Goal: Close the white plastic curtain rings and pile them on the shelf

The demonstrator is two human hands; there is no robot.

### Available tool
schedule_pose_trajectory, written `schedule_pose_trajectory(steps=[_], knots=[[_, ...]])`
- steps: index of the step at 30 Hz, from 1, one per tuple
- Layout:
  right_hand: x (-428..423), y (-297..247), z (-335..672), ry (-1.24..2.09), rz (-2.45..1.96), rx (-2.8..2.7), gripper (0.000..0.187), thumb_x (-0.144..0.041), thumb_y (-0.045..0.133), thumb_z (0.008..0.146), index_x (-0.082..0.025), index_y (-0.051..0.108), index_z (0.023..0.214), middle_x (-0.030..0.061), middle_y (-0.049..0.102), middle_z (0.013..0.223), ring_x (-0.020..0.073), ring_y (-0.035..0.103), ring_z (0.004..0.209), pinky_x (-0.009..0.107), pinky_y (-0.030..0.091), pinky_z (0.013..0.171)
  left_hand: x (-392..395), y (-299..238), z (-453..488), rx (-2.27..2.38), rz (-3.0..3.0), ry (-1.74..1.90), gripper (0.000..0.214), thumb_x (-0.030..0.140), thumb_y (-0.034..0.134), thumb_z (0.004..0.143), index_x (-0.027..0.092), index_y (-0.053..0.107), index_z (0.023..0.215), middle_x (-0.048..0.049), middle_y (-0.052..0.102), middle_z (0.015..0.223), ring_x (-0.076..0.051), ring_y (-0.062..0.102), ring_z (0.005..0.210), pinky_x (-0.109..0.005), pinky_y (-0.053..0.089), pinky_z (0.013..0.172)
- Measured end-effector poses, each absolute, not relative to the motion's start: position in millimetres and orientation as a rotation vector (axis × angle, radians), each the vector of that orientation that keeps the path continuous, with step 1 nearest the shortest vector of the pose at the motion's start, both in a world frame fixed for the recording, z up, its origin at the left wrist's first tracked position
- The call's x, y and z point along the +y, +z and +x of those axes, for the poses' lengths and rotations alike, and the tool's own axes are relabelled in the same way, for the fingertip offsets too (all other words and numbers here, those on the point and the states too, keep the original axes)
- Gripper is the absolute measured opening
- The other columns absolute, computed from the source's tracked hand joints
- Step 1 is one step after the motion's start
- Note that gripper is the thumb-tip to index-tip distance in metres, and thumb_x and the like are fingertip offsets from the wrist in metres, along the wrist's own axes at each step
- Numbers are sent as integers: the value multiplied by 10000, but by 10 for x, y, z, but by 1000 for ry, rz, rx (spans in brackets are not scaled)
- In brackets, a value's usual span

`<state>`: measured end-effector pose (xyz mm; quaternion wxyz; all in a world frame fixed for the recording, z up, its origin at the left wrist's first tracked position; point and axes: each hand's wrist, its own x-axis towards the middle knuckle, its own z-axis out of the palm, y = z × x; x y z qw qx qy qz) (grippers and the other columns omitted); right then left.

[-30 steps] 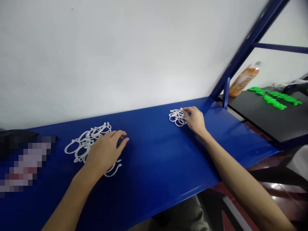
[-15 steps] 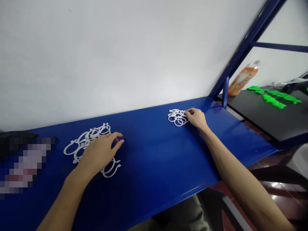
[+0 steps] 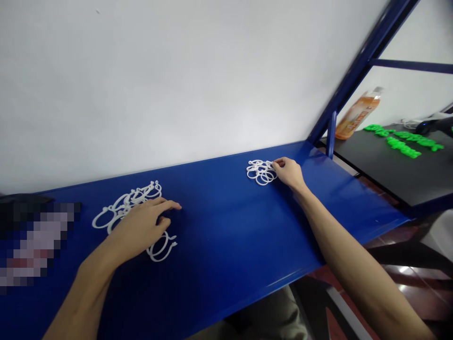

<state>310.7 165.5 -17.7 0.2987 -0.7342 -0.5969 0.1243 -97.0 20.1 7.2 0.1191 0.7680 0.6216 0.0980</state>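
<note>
On the left of the blue table (image 3: pixel 212 226) lies a loose pile of white open rings (image 3: pixel 136 194) with small knobbed ends. My left hand (image 3: pixel 143 224) is over this pile and hides part of it. Its index finger stretches out to the right, the thumb apart from it, and no ring shows between them. Farther back, at the right, a smaller cluster of white rings (image 3: pixel 261 171) lies overlapping. My right hand (image 3: pixel 288 172) is at the cluster's right edge, thumb and index finger pinched on a white ring there.
A white wall (image 3: pixel 198 85) rises behind the table. A blue metal frame (image 3: pixel 331 134) stands at the right end. Beyond it, a black table (image 3: pixel 389 165) holds an orange drink bottle (image 3: pixel 359 113) and green pieces (image 3: pixel 403 147). A black item (image 3: pixel 24 208) lies far left.
My left hand has shifted slightly left and down, with its thumb drawn in and index finger extended. My right hand stays at the small cluster.
</note>
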Motion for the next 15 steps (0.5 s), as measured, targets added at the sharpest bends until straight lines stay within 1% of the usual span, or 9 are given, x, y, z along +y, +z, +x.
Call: schedule_pose_trajectory(steps=[2,5,8,11,13,15], knots=[[1656,-176,3106,330,-1949,-1580,222,-298,608,866,-170,744,985,91,765,974,209,705,897,291,513,801,207,64,-974,1816,2231,279,416,272,471,801,326,728,1124,-36,707,1212,-260,696,928,-432,538,899],[1657,-167,3099,328,-1952,-1564,230,-311,609,868,-168,737,994,91,764,978,210,703,904,289,509,809,201,85,-975,1813,2208,261,386,293,480,819,331,728,1112,-29,705,1216,-278,675,1044,-440,513,959],[1661,-154,3088,323,-1955,-1544,266,-347,586,898,-155,727,1017,105,759,984,224,698,914,308,505,821,162,170,-989,1737,2175,263,296,414,542,855,350,742,1065,-19,712,1185,-278,640,1127,-418,498,984],[1660,-147,3079,293,-1934,-1527,322,-389,553,929,-138,711,1055,121,750,1015,242,683,938,342,499,850,116,257,-1025,1641,2083,206,319,564,646,808,357,760,1021,-18,714,1151,-256,659,1071,-345,531,894],[1650,-143,3073,218,-1879,-1519,339,-402,536,940,-131,704,1057,129,740,1030,250,664,948,366,491,875,102,270,-1047,1590,2048,157,333,573,700,766,356,768,1009,-21,712,1121,-238,672,1008,-313,538,835],[1629,-134,3060,124,-1816,-1516,340,-413,525,947,-136,702,1035,132,728,1024,260,634,966,394,475,907,106,247,-1048,1559,2077,131,268,528,724,759,358,776,960,-20,716,1062,-235,669,981,-315,528,831]])
